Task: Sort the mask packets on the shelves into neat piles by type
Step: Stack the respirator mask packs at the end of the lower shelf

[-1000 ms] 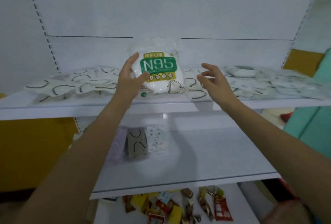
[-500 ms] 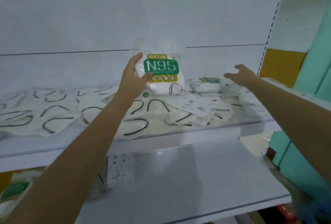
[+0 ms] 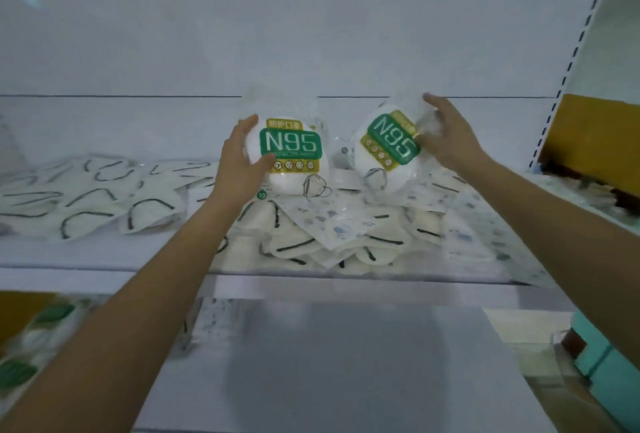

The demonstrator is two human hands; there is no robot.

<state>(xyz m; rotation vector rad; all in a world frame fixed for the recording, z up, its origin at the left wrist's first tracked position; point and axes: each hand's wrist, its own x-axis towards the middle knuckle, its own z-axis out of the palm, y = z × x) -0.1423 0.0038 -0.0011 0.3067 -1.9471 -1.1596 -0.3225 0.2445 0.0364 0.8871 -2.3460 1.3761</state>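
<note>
Sorting looks barely begun: loose masks [image 3: 90, 200] sprawl unsorted along the upper shelf [image 3: 104, 277], my left hand [image 3: 239, 169] grips one N95 packet [image 3: 294, 155], my right hand [image 3: 450, 142] clasps a second N95 packet [image 3: 384, 152] beside it.

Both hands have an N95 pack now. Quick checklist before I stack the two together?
1. left hand grips upright N95 pack: ok.
2. right hand grips second N95 pack: ok, though it is tilted.
3. Labels match, same type: ok.
4. Both packs lifted clear of the loose masks: cannot tell.
5. Clear spot on the upper shelf for a pile: not ok, masks cover it.
</note>
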